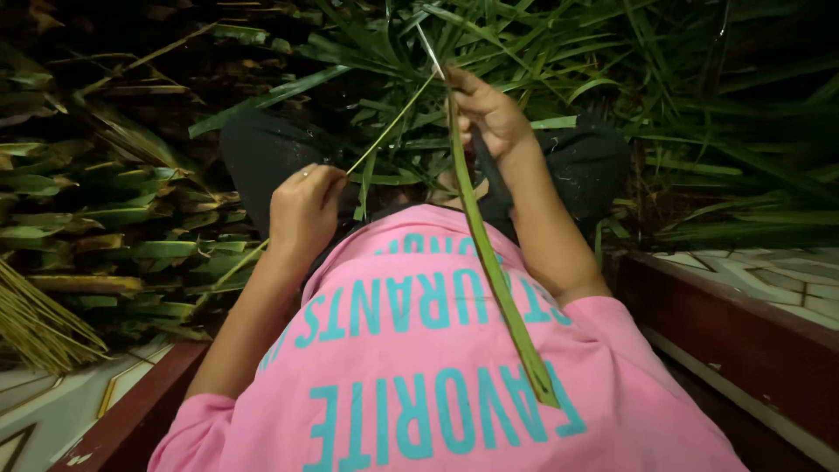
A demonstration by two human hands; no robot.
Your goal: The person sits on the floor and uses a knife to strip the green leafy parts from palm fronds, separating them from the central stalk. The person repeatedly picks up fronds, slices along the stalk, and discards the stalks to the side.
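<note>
My right hand (486,112) is closed on a small knife blade (428,49) and on a long green palm leaf strip (498,280) that hangs down over my pink shirt. My left hand (303,208) pinches a thin pale leaf midrib (389,127) that runs diagonally up to the blade at my right hand. The two hands are about a forearm's length apart, above my lap in dark trousers.
A heap of green palm leaves (559,52) lies in front and to the right. Cut green strips (96,218) and a bundle of pale dry midribs (35,328) lie at left. I sit on a dark red bench edge (734,332) over a patterned tiled floor (786,280).
</note>
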